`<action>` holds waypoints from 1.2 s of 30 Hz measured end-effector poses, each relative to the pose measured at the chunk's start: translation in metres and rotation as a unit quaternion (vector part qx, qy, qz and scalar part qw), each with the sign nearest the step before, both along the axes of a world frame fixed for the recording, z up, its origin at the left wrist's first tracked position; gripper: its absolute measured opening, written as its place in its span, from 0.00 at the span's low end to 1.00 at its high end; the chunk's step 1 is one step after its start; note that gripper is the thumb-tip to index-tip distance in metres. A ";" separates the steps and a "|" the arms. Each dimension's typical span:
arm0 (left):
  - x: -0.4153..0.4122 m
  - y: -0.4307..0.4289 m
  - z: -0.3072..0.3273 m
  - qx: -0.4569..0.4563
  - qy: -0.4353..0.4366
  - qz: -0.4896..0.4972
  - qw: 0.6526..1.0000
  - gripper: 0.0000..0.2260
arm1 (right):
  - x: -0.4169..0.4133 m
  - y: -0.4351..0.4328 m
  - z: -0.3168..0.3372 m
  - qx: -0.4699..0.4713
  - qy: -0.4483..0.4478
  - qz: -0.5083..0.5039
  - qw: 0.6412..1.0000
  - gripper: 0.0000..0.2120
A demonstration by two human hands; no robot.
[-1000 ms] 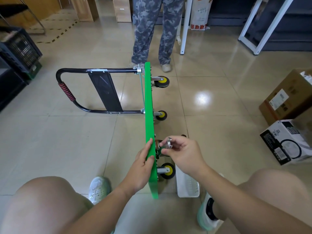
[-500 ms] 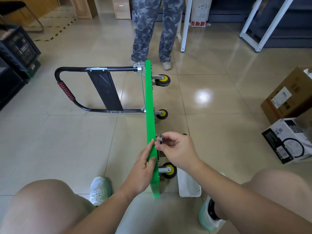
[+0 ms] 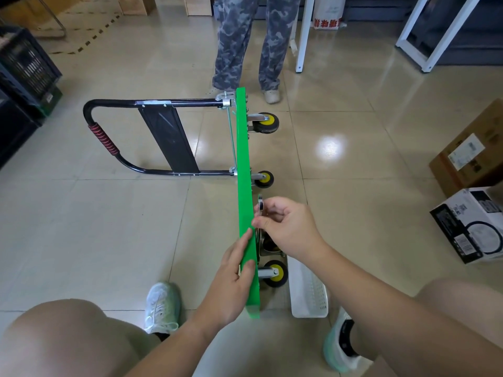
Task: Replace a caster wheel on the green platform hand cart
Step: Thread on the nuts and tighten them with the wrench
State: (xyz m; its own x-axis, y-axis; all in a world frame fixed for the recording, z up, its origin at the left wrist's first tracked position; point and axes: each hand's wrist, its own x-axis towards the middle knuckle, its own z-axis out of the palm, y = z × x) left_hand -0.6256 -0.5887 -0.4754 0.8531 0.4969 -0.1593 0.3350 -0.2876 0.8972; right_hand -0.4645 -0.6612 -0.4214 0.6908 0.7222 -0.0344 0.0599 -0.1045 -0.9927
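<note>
The green platform cart [image 3: 245,164] stands on its long edge on the floor, its black handle [image 3: 114,151] folded out to the left. Yellow-hubbed caster wheels stick out to the right: a far one [image 3: 265,122], a middle one [image 3: 264,179] and a near one [image 3: 275,273]. A fourth caster [image 3: 268,246] is mostly hidden behind my right hand. My left hand [image 3: 234,278] grips the platform's upper edge. Pinched in my right hand [image 3: 285,229] is a small silver tool [image 3: 260,206], apparently a wrench, held against the platform's underside.
A white plastic basket [image 3: 307,289] lies on the floor right of the near caster. A cardboard box [image 3: 473,156] and a white-and-black box [image 3: 471,224] sit at the right. A person in camouflage trousers [image 3: 245,44] stands beyond the cart. Black crates [image 3: 24,66] are at the left.
My right hand has moved in against the platform's underside and slightly farther along it, turning the silver tool flat to the green surface. My left hand keeps its grip.
</note>
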 end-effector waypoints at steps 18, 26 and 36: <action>0.002 0.001 -0.003 -0.018 0.011 0.000 1.000 0.27 | 0.033 0.027 -0.005 -0.142 -0.010 -0.013 0.990 0.09; 0.003 0.003 0.000 -0.026 0.015 -0.002 1.000 0.26 | 0.037 0.032 0.001 -0.124 0.086 -0.008 0.988 0.05; 0.003 0.004 0.001 -0.012 0.012 0.003 1.000 0.26 | -0.018 -0.033 0.026 -0.014 0.056 -0.020 0.998 0.12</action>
State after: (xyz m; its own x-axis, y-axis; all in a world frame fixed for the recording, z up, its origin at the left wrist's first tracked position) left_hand -0.6226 -0.5850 -0.4744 0.8463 0.4969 -0.1920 0.3580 -0.2637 0.8957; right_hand -0.4823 -0.6943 -0.3953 0.7103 0.6914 -0.1320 -0.0556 -0.1318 -0.9897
